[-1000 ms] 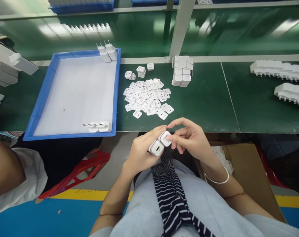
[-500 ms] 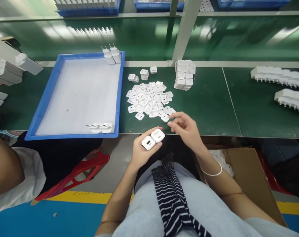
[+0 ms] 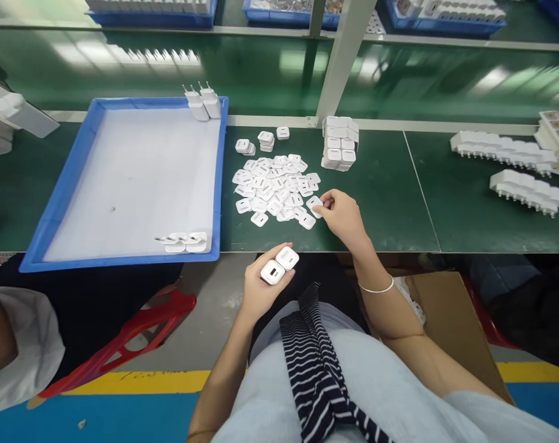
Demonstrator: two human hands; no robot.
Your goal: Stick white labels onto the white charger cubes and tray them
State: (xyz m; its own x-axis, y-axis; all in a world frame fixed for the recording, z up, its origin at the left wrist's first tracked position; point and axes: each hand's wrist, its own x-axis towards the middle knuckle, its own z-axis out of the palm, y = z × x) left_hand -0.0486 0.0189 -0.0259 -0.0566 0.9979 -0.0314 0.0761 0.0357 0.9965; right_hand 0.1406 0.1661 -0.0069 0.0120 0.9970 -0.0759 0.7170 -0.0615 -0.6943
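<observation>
White charger pair gripped in left hand, just off the front edge of the table; right hand pinches one cover near that edge. Looks mid-batch; big cover pile to go.

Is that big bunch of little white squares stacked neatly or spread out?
Spread out: the loose pile of small white square plastic covers lies jumbled, overlapping at many angles, on the green tabletop.

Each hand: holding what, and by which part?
Left hand: two white blocks, by their sides. Right hand: one white cover, pinched at its right edge.
</observation>
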